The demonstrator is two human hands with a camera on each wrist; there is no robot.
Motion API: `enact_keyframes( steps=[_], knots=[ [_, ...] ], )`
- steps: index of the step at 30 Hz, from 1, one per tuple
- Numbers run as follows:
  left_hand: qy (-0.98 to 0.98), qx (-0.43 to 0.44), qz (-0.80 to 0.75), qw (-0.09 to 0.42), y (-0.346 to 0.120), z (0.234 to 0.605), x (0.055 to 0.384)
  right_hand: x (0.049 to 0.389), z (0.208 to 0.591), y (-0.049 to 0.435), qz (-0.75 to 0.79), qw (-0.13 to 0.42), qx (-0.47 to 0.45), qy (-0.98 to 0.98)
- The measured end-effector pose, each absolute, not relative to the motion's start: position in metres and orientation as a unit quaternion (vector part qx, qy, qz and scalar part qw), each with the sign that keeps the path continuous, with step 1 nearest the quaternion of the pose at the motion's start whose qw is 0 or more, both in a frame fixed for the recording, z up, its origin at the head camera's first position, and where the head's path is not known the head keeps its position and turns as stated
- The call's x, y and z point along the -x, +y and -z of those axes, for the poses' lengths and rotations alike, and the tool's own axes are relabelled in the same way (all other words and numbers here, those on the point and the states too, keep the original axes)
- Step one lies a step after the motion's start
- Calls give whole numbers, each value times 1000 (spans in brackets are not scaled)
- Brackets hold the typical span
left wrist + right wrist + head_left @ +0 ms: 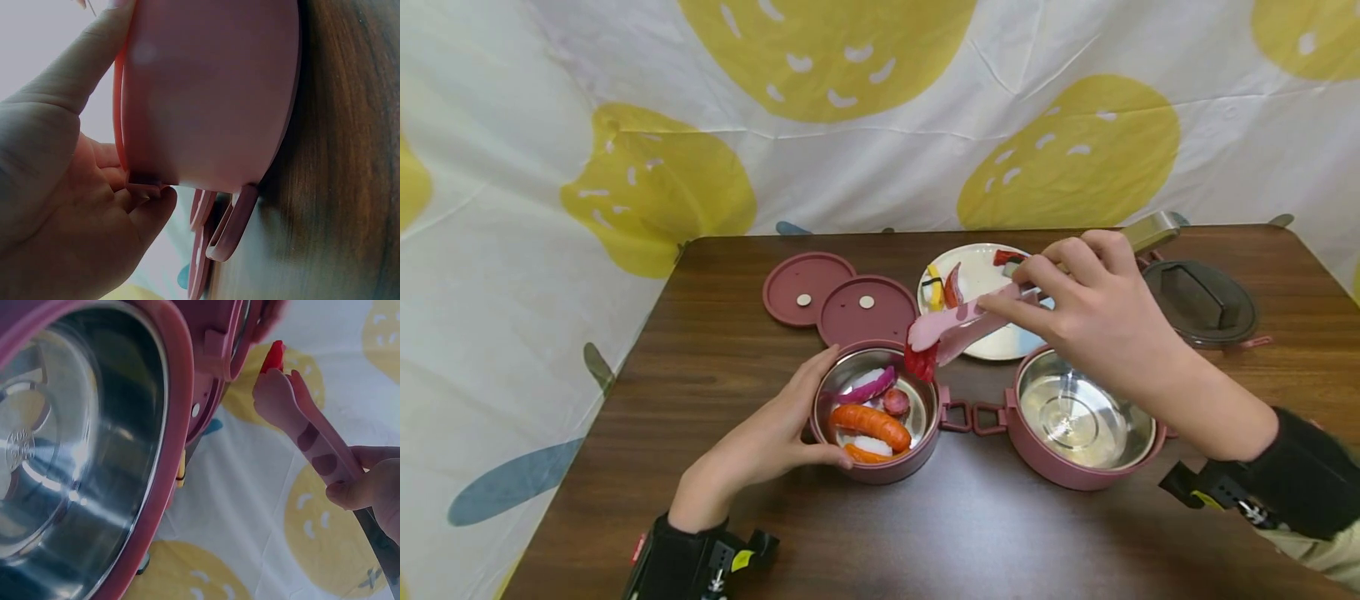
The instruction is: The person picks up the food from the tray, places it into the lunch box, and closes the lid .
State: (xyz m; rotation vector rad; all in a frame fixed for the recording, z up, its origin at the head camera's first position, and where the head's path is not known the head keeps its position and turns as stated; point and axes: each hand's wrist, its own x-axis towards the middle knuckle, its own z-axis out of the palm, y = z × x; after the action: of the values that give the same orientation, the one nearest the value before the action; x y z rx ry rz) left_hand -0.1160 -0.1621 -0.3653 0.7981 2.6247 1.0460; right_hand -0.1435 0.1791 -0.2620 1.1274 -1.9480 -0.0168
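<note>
My left hand (775,425) grips the side of a mauve pot (883,473), thumb at the near rim and fingers at the far side. Inside the pot lie an orange sausage (872,423), a purple-edged piece (872,385), a small round pink piece (896,402) and an orange-topped white piece (868,452). With my right hand (1097,308) I hold pink-tipped tongs (934,327) with a metal handle. A red food piece (919,363) sits between their tips, over the pot's right rim. The right wrist view shows the red piece (273,357) too.
A second mauve pot (1060,471) with a bare steel inside stands to the right, handles facing. Behind are two mauve lids (880,321), a white plate (973,258) with several food pieces, and a dark lid with a handle (1202,300). A patterned cloth hangs behind the table.
</note>
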Motion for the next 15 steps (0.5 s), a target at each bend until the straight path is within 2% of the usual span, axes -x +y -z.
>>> enact_keyframes(
  steps=[15],
  knots=[
    [891,-273,-350,100,-163,365,115,141,274,166,50,391,-476,-787]
  ],
)
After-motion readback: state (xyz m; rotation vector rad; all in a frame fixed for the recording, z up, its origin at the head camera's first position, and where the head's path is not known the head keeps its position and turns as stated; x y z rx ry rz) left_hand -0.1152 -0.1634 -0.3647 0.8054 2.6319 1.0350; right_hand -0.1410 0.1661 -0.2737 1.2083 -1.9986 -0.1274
